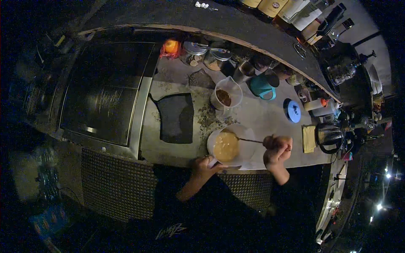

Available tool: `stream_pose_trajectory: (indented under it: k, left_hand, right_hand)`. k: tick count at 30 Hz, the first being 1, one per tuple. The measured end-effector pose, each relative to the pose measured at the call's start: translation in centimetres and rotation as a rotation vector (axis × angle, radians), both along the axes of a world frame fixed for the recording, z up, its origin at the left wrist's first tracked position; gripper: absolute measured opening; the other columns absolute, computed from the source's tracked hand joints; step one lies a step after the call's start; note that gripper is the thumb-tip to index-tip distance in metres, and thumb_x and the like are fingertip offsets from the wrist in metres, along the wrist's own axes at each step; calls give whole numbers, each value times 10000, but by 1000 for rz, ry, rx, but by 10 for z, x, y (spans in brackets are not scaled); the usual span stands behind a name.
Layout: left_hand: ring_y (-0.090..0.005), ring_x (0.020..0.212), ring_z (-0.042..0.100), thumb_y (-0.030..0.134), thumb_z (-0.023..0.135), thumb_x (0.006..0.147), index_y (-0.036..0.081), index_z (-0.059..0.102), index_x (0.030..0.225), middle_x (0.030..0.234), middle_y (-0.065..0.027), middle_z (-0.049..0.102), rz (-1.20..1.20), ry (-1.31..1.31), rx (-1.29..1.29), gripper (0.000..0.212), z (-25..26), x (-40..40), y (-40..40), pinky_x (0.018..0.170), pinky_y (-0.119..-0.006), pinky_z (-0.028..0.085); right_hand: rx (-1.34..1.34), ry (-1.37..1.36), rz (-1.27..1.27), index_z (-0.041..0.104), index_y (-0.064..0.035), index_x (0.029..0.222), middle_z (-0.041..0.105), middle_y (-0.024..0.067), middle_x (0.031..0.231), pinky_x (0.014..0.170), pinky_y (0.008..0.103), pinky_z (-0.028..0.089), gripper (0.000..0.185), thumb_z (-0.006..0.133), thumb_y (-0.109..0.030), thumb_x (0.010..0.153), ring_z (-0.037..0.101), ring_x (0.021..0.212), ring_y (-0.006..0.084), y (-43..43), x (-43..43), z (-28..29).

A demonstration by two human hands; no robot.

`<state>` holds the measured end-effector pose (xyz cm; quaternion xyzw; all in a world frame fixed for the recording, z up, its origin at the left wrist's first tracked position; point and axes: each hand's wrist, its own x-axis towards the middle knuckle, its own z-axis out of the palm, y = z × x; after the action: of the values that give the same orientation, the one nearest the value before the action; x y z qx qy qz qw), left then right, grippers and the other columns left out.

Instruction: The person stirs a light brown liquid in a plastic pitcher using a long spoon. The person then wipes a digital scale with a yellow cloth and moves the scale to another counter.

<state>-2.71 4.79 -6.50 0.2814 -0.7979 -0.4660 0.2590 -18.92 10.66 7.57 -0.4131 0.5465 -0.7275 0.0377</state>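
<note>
Right before me on the counter stands a translucent white plastic jug holding a creamy tan liquid. My left hand grips the jug's handle at its near left side. My right hand, to the right of the jug, is closed around the end of a thin long-handled utensil. Its shaft runs left over the rim and into the tan liquid. The utensil's far end is hidden there, so its kind cannot be told. A white sheet-like thing shows beside the jug.
Beyond stands a second jug with dark brown contents. A teal pitcher, lidded glass jars, a blue round lid, a yellow cloth and a kettle are around it. Left lie a black cloth and a dark metal-edged panel.
</note>
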Motion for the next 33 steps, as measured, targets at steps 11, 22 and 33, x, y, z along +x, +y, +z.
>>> stream_pose_trajectory:
  k: [11,22,33]
  left_hand:
    - [-197,464,504,303,705,549,35,512,670,536,-85,505,21,216,104,352,-15,0,0,447,-296,423]
    - [-176,471,509,296,706,548,37,525,677,543,-76,503,-54,176,-61,341,-17,-1,-1,454,-287,423]
    - [-192,542,529,303,690,568,31,537,723,630,-84,535,-130,-9,67,348,14,3,-9,514,-286,436]
  right_hand:
    - [-41,-177,-82,345,-63,709,331,21,546,356,233,273,265,371,-300,825,283,405,95,-16,-1,23]
    - [-133,-167,-18,269,-103,626,196,-18,447,305,210,181,383,411,-429,768,178,336,81,-16,30,6]
    - [-133,13,-55,297,-76,637,220,-8,459,331,223,203,375,407,-407,775,192,366,89,-19,21,-12]
